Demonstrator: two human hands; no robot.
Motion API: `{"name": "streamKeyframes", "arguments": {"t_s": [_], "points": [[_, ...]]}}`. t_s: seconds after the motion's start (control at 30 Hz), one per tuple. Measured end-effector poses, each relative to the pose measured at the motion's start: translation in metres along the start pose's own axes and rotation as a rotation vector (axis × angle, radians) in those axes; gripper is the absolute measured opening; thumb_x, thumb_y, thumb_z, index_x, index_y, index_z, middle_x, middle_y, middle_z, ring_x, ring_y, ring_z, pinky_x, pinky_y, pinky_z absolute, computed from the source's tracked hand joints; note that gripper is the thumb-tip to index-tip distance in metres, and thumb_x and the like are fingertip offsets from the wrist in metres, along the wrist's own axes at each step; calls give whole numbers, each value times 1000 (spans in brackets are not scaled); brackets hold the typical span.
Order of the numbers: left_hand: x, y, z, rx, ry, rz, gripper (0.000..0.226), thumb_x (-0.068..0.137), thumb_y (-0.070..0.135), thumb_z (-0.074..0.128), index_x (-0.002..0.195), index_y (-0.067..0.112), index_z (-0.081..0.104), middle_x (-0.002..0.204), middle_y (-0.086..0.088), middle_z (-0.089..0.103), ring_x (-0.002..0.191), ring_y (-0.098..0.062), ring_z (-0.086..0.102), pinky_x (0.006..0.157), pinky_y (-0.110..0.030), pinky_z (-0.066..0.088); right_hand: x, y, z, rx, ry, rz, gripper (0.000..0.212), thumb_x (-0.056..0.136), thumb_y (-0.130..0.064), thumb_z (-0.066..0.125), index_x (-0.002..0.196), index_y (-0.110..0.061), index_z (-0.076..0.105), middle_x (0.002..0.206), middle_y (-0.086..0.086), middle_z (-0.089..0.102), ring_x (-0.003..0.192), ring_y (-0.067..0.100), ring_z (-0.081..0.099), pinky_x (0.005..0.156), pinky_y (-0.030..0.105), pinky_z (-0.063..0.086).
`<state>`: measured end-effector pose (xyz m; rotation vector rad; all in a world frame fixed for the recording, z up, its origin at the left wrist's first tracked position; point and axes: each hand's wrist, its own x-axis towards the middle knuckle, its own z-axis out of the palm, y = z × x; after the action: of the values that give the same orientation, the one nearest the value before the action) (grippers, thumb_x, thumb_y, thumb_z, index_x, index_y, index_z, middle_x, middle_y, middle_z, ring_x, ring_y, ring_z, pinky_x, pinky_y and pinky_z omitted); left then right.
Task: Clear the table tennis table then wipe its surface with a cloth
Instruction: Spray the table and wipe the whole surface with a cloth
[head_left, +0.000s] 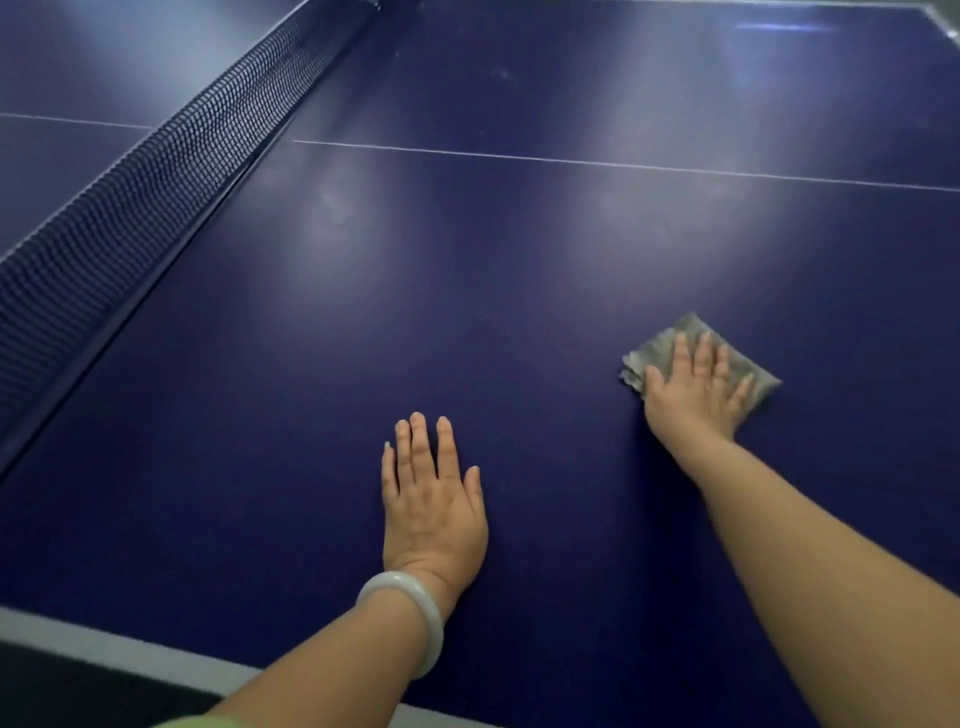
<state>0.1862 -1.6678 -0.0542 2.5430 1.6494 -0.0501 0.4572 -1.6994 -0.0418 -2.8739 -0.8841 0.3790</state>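
Head view, edges: the table tennis table (519, 270) is showing its pale near border at lower left; the net (156, 171) is running diagonally along the left; a white centre line (623, 166) is crossing beyond the hands.
Left hand (431, 499): is resting flat on the blue surface, fingers straight and close together, a pale bangle (410, 618) sitting on the wrist.
Right hand (696, 384): is pressing the folded grey cloth (675, 338) with extended, slightly spread fingers, right of the left hand.
Hidden: the cloth's middle is lying under the palm; the table's far corner is being cut off.
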Motion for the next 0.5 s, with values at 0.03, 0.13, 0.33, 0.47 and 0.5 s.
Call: {"name": "streamKeyframes", "arguments": {"t_s": [0.03,0.13,0.33,0.47,0.5], "points": [[0,0,0,-7,5,4,73,90,46,-8,154,13,5,162,-14,3,150,-27,-2,122,-44,0,2,-20,3,0,-21,-33,63,101,-47,24,156,-23,6,163,0,-10,149,19,-12,118,51,-10],[1,-2,1,-25,23,9,75,88,46,-11,155,14,3,162,-13,0,150,-26,-5,122,-43,-2,-29,-64,17,-48,-60,-325,63,101,-48,23,156,-26,1,162,-2,-13,148,18,-16,118,48,-14],[0,-3,0,-58,18,6,69,93,45,-6,154,15,-2,162,-12,-6,150,-26,-10,121,-42,-6,-132,12,35,-114,-4,-678,65,95,-55,10,155,-31,3,162,-7,-5,148,11,-15,119,43,-10],[-1,-3,-1,-60,13,-1,63,100,43,11,155,15,-2,162,-12,-6,149,-26,-10,122,-43,-5,-103,91,11,-88,29,-131,69,92,-57,1,155,-29,-3,162,-6,-12,148,12,-17,119,46,-13],[-2,-2,-2,-61,16,-2,63,100,42,13,155,15,-1,162,-12,-6,150,-25,-10,122,-43,-4,-101,93,9,-62,24,8,67,96,-55,4,155,-26,-4,161,-4,-15,148,15,-17,119,49,-10]]}}
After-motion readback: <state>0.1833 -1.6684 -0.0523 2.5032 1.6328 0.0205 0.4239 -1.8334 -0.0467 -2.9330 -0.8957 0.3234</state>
